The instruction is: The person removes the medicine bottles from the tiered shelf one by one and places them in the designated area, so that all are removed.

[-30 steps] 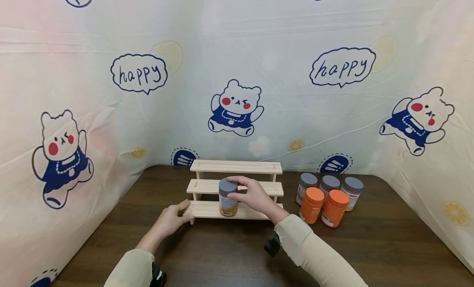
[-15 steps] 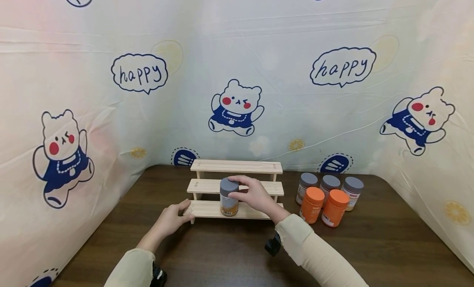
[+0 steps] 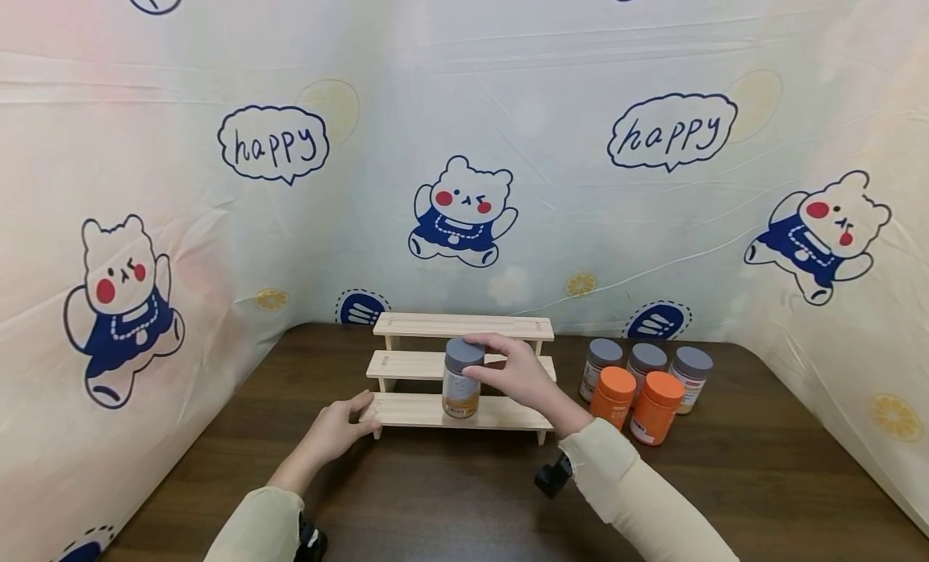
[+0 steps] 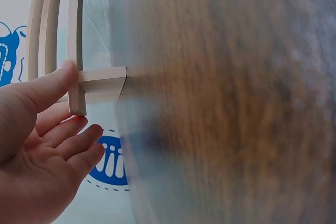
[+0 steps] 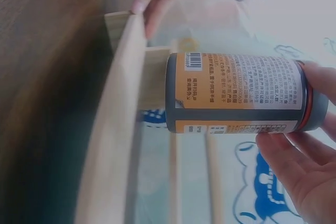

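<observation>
A jar (image 3: 461,378) with a grey lid and a grey and orange label is in my right hand (image 3: 526,375), thumb and fingers gripping the lid. In the right wrist view the jar's base (image 5: 171,93) looks slightly apart from the front board of a three-step wooden display stand (image 3: 414,409). My left hand (image 3: 335,433) pinches the left end of the stand's lowest board (image 4: 77,90), with the thumb on one face and fingers on the other. The stand's steps behind the jar are partly hidden.
Right of the stand, several upright jars stand close together: grey-lidded ones (image 3: 692,378) behind and two orange jars (image 3: 656,409) in front. A dark wood table (image 3: 450,497) bears everything. A printed cloth (image 3: 551,223) hangs behind and at both sides.
My right hand has moved the jar to the right and slightly up from its earlier spot at the lowest board. My left hand has stayed put on the stand.
</observation>
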